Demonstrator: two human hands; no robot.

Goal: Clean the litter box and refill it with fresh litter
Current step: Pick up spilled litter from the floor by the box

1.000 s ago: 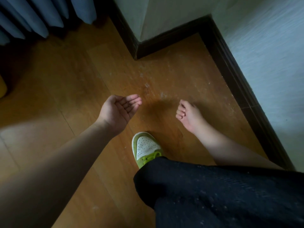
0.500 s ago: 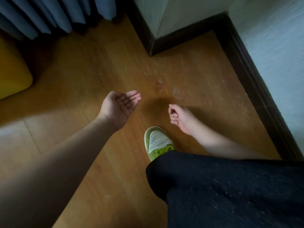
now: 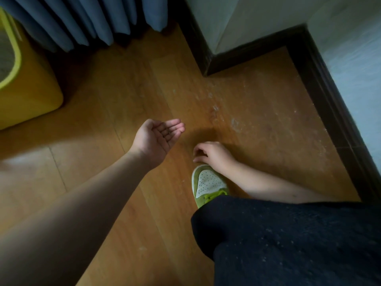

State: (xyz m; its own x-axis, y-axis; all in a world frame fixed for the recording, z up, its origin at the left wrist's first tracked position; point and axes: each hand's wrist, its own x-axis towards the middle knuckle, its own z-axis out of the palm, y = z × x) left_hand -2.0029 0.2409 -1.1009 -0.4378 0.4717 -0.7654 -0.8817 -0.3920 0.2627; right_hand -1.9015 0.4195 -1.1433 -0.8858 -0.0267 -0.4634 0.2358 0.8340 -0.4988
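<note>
The left hand (image 3: 158, 139) is cupped open and the right hand (image 3: 214, 154) curls empty above the floor (image 3: 127, 96), so picked-up grains could spill from the palm.

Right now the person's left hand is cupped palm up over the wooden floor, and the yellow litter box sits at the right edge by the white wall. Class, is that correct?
Not quite. The head view shows the yellow litter box at the left edge, beside the blue curtain, not on the right by the white wall. The left hand is indeed cupped palm up over the wooden floor.

Bin (image 3: 31, 96), perhaps litter box, far left below curtain (image 3: 82, 21); shoe (image 3: 208, 184) centre.
</note>
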